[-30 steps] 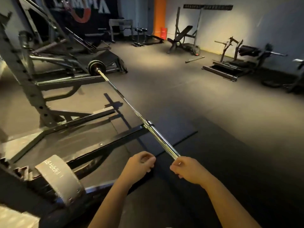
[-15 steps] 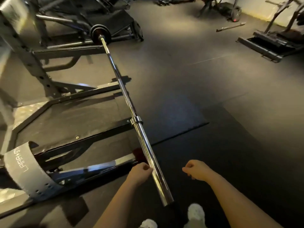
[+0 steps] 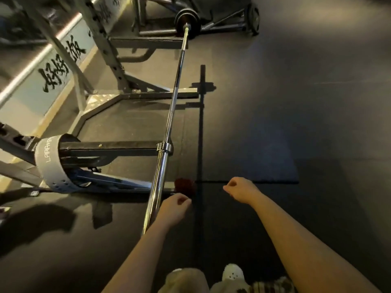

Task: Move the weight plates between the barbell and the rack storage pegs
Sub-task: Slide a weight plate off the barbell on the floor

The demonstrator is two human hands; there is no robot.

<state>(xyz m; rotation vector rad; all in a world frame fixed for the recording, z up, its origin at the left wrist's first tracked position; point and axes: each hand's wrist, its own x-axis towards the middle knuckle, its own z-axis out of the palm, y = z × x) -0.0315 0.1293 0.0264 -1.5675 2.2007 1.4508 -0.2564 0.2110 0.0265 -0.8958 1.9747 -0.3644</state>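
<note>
Over on the left, the rack (image 3: 110, 49) stands with a grey lifting belt (image 3: 49, 163) looped round one of its lower beams. Next along, the barbell (image 3: 169, 123) lies across the rack's arms, near sleeve bare, with a dark weight plate (image 3: 187, 20) loaded way down at the far end. Left hand (image 3: 173, 209) is curled into a loose fist right beside the sleeve tip, grabbing nothing as far as I can see. Right hand (image 3: 241, 190) is further right, well clear of the bar, also clenched on nothing. Small reddish thing (image 3: 184, 186) sits on the floor between bar and hands.
</note>
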